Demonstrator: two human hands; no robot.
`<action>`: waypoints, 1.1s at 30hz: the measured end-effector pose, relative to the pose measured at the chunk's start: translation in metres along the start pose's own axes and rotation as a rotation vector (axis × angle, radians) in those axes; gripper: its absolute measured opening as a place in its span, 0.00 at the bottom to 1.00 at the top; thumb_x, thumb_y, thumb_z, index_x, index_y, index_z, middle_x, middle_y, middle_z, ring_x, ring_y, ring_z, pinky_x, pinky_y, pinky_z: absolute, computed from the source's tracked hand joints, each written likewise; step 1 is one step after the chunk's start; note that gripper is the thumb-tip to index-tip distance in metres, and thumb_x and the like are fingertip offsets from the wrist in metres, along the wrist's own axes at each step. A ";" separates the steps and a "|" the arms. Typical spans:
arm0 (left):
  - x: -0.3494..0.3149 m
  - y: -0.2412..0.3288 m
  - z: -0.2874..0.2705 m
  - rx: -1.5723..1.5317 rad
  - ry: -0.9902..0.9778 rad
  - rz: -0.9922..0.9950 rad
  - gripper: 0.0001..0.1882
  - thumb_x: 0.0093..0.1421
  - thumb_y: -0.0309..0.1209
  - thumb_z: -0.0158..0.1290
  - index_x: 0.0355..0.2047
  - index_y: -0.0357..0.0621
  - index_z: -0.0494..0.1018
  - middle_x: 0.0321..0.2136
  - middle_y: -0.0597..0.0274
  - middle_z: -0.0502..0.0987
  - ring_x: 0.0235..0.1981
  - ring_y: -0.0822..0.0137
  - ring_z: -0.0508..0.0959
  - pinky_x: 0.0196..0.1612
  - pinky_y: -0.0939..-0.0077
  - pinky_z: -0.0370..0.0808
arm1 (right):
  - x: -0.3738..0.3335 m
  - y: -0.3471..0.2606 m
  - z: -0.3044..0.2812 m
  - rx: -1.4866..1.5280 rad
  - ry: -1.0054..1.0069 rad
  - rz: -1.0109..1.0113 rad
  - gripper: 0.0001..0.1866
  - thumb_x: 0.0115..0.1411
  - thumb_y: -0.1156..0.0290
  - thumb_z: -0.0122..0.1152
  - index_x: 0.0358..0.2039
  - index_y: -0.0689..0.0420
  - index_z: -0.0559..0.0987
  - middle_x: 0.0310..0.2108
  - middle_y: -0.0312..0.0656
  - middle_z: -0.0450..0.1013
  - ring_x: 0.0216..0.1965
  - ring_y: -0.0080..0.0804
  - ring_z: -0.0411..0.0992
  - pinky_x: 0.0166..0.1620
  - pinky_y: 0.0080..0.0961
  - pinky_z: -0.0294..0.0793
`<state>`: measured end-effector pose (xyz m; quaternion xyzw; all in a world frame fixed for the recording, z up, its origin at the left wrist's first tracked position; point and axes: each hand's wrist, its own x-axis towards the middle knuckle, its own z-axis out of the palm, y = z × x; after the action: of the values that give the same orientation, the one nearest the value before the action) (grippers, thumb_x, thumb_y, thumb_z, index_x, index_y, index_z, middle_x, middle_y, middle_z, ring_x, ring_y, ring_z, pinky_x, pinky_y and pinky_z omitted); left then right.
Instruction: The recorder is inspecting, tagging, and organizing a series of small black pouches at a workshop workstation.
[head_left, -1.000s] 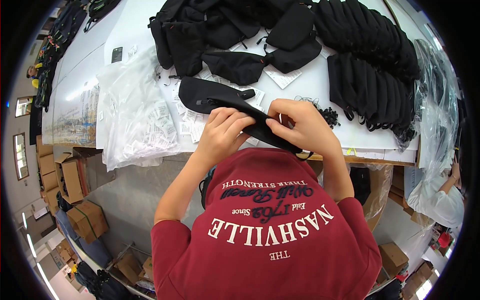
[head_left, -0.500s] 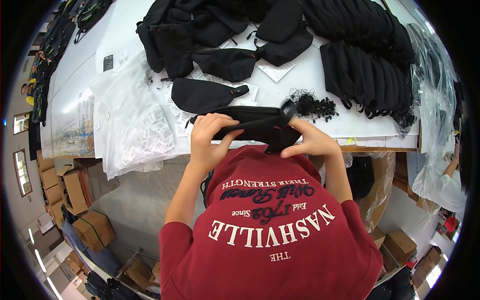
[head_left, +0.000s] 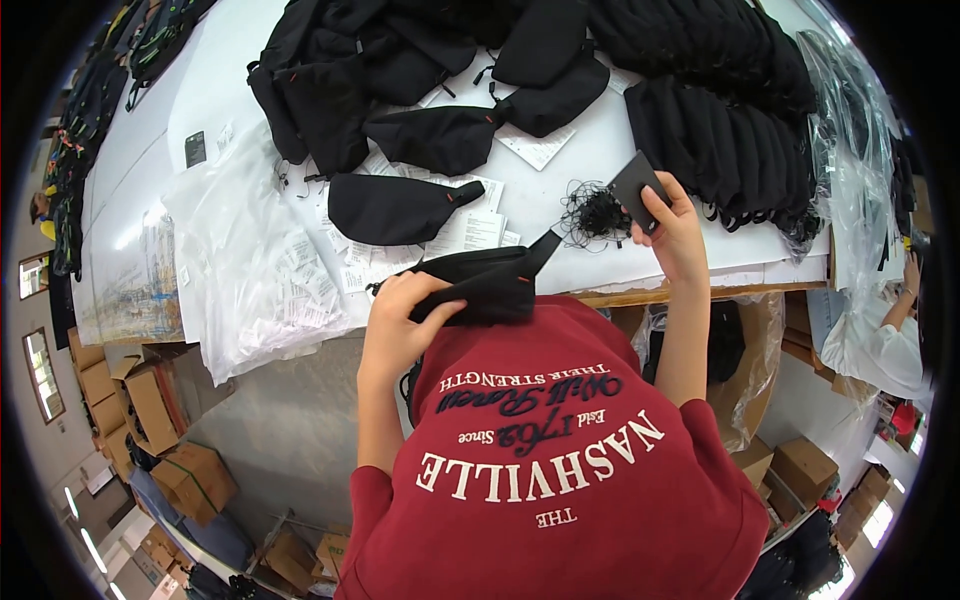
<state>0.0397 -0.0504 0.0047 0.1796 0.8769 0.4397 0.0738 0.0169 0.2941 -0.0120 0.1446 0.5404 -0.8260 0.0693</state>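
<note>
At the table's near edge, my left hand (head_left: 408,315) grips a black sling bag (head_left: 490,285), thumb in front and fingers over its top. The bag's right end tapers into a short strap that points up, and a tiny orange tab shows on it. My right hand (head_left: 672,232) is raised to the right of the bag, pinching a flat dark rectangular tag (head_left: 636,190) between thumb and fingers. Just left of that tag lies a tangle of thin black cords (head_left: 592,215). Another black sling bag (head_left: 395,208) lies flat beyond the one I hold, on white printed slips (head_left: 470,232).
More black bags (head_left: 430,135) are heaped at the back, and a dense row of them (head_left: 720,150) stands at the right. A clear plastic bag of slips (head_left: 265,270) hangs over the front edge at left. Cardboard boxes (head_left: 195,480) stand below. Another person's arm (head_left: 905,290) shows far right.
My right hand has let go of the bag and moved up and right, and now has a dark tag in it. My left hand keeps hold of the bag.
</note>
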 end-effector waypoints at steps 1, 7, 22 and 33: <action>0.002 0.002 0.001 -0.003 -0.001 0.005 0.09 0.47 0.28 0.63 0.27 0.40 0.75 0.23 0.62 0.75 0.27 0.61 0.72 0.34 0.70 0.65 | 0.007 0.004 -0.002 0.021 -0.026 -0.071 0.08 0.58 0.74 0.61 0.38 0.60 0.75 0.30 0.38 0.75 0.26 0.21 0.73 0.29 0.12 0.68; 0.016 0.015 0.002 0.024 -0.045 0.080 0.08 0.48 0.28 0.62 0.26 0.41 0.74 0.23 0.63 0.75 0.27 0.61 0.72 0.33 0.70 0.65 | 0.042 0.026 -0.007 0.715 0.107 -0.156 0.03 0.58 0.73 0.62 0.31 0.56 0.76 0.31 0.35 0.73 0.30 0.19 0.67 0.36 0.18 0.67; 0.032 0.020 0.010 0.009 -0.155 0.165 0.08 0.47 0.28 0.62 0.26 0.40 0.75 0.22 0.62 0.74 0.25 0.62 0.71 0.31 0.71 0.62 | 0.045 0.061 0.059 0.779 0.133 0.227 0.18 0.64 0.59 0.44 0.37 0.62 0.74 0.13 0.30 0.50 0.15 0.20 0.48 0.23 0.18 0.50; 0.044 0.026 0.002 0.162 -0.185 0.226 0.10 0.46 0.30 0.62 0.29 0.44 0.76 0.43 0.60 0.73 0.44 0.58 0.72 0.45 0.66 0.67 | 0.030 0.010 0.089 -0.462 -0.171 -0.137 0.17 0.57 0.66 0.64 0.15 0.58 0.73 0.12 0.24 0.62 0.14 0.11 0.51 0.18 0.18 0.48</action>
<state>0.0057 -0.0174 0.0256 0.3222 0.8732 0.3545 0.0893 -0.0235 0.2105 0.0031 0.0175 0.7153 -0.6928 0.0898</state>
